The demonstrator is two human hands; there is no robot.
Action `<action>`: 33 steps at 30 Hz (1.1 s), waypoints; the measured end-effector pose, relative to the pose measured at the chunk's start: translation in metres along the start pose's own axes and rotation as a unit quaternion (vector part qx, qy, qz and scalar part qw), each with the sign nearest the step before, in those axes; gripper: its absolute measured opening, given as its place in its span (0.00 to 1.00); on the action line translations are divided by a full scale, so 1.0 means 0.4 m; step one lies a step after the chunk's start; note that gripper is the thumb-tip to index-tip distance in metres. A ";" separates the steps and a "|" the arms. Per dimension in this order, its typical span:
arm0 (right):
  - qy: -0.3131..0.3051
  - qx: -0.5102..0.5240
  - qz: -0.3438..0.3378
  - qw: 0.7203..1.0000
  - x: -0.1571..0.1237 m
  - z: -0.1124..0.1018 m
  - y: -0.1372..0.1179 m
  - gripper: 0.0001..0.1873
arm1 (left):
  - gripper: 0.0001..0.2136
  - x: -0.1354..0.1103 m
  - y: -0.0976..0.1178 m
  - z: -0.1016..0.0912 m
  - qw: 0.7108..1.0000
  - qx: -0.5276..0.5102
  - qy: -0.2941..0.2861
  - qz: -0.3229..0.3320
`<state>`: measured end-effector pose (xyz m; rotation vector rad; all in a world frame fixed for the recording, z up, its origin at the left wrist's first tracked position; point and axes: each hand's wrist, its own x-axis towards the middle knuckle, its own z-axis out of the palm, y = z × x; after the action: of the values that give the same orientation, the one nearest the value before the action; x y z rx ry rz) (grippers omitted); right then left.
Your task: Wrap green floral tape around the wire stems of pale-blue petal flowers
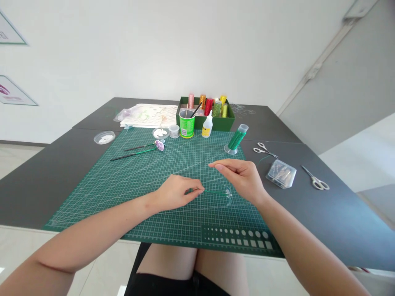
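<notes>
My left hand (180,191) is closed in a pinch over the middle of the cutting mat (173,222). Between its thumb and fingers is a thin green stem (214,192), pointing right, with a small pale, translucent flower (228,195) at its end. Above and to the right, my right hand (242,176) is raised with thumb and forefinger pressed together. Whatever it pinches is too fine to see. Behind that hand, a spool of green thread (237,139) leans on the mat. Further left lie two dark-tipped stems, one topped by a lilac flower (159,145).
At the back stand a green box (224,123) of coloured thread spools, a green can (187,125) with tools and a glue bottle (207,125). Scissors (319,183), another pair of scissors (259,149) and a clear case (281,174) lie right. Dishes of white pieces (104,137) sit left.
</notes>
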<state>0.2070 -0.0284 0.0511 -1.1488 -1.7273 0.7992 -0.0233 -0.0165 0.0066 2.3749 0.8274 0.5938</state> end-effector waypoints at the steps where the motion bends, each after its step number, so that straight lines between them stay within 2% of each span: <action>1: 0.000 -0.003 0.001 1.000 0.005 0.000 0.006 0.13 | 0.09 0.000 0.001 0.001 1.000 -0.005 -0.008 0.013; 8: -0.015 -0.032 0.010 0.999 0.027 0.005 0.061 0.13 | 0.09 0.000 0.009 -0.012 0.998 -0.041 -0.028 0.038; 12: -0.047 -0.030 0.017 0.998 0.037 0.006 0.095 0.14 | 0.09 -0.004 0.012 -0.021 0.997 -0.030 -0.017 0.067; 16: -0.109 -0.026 0.037 0.993 0.044 0.014 0.115 0.16 | 0.09 -0.013 0.008 -0.025 0.996 -0.002 0.063 0.070; 21: -0.200 -0.012 0.025 0.979 0.026 0.033 0.101 0.15 | 0.08 -0.009 -0.005 -0.031 0.973 0.039 0.228 -0.024; 23: -0.233 -0.013 0.018 0.972 0.012 0.039 0.094 0.16 | 0.08 -0.003 -0.010 -0.034 0.965 0.027 0.254 -0.056; 26: -0.253 -0.056 -0.005 0.966 0.000 0.040 0.073 0.16 | 0.08 0.007 -0.015 -0.037 0.965 -0.004 0.249 -0.078; 28: -0.218 -0.146 -0.068 0.963 0.004 0.035 0.032 0.15 | 0.08 0.012 -0.019 -0.040 0.965 -0.024 0.245 -0.086; 29: -0.176 -0.204 -0.116 0.956 0.007 0.031 0.000 0.14 | 0.08 0.014 -0.021 -0.043 0.964 -0.033 0.247 -0.090; 31: -0.056 -0.302 -0.224 0.925 0.002 0.019 -0.078 0.12 | 0.08 0.017 -0.028 -0.049 0.960 -0.048 0.258 -0.098; 33: 0.029 -0.299 -0.305 0.904 -0.045 0.000 -0.142 0.11 | 0.07 0.019 -0.035 -0.055 0.957 -0.057 0.267 -0.100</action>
<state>0.1897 -0.0657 0.0943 -0.8895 -2.1804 -0.1680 -0.0361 0.0057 0.0160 2.0100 1.2068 1.1894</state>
